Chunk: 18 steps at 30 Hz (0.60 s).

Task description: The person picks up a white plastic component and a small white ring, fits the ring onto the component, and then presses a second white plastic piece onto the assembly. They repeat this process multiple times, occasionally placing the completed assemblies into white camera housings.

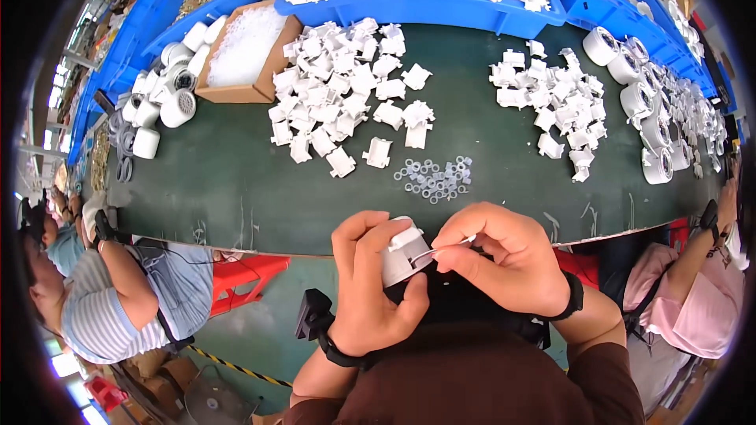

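Note:
My left hand (368, 299) is wrapped round a white plastic cup-shaped housing (398, 258) at the near edge of the green table. My right hand (504, 256) pinches a thin, pale, rod-like piece (424, 256) between thumb and forefinger. One end of it meets the housing's side; its exact kind is too small to tell. Just beyond my hands lies a small heap of translucent rings (435, 179). Further off, a large pile of white bracket-like plastic parts (331, 86) spreads over the table (457, 94).
A second pile of white brackets (555, 98) lies at the right, near round white housings (654, 122). At the left stand a cardboard box (248, 88) of clear pieces and more white housings (179, 108). Blue bins (425, 8) line the back. People sit on both sides.

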### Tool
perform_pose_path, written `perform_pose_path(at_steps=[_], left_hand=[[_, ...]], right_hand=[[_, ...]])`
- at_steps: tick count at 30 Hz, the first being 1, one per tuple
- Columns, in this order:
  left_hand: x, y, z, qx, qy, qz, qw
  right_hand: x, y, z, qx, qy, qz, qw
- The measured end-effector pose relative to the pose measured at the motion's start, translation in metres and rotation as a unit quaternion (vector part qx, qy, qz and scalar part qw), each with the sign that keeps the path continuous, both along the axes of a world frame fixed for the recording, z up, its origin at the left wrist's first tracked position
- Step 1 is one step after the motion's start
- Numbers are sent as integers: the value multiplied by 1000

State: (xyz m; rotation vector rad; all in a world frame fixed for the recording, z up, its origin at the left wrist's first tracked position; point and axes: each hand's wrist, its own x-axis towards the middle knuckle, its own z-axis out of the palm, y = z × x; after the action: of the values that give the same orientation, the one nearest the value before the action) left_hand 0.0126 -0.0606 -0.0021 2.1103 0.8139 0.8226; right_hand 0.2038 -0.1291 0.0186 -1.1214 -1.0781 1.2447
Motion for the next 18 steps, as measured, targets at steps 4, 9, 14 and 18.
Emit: perform_pose_path(at_steps=[4,9,14,18], left_hand=[[2,-2,-7,0,-39,22,999],[7,1,1,25,-5,54,998],[14,3,0,49,-19,44,998],[16,1,0,46,-41,33,998]], right_hand=[[-9,1,5,24,-69,20,997],[-20,-1,3,27,-92,-52,994],[-29,3,-7,-2,-78,-100,992],[-34,1,-7,-95,156,-112,977]])
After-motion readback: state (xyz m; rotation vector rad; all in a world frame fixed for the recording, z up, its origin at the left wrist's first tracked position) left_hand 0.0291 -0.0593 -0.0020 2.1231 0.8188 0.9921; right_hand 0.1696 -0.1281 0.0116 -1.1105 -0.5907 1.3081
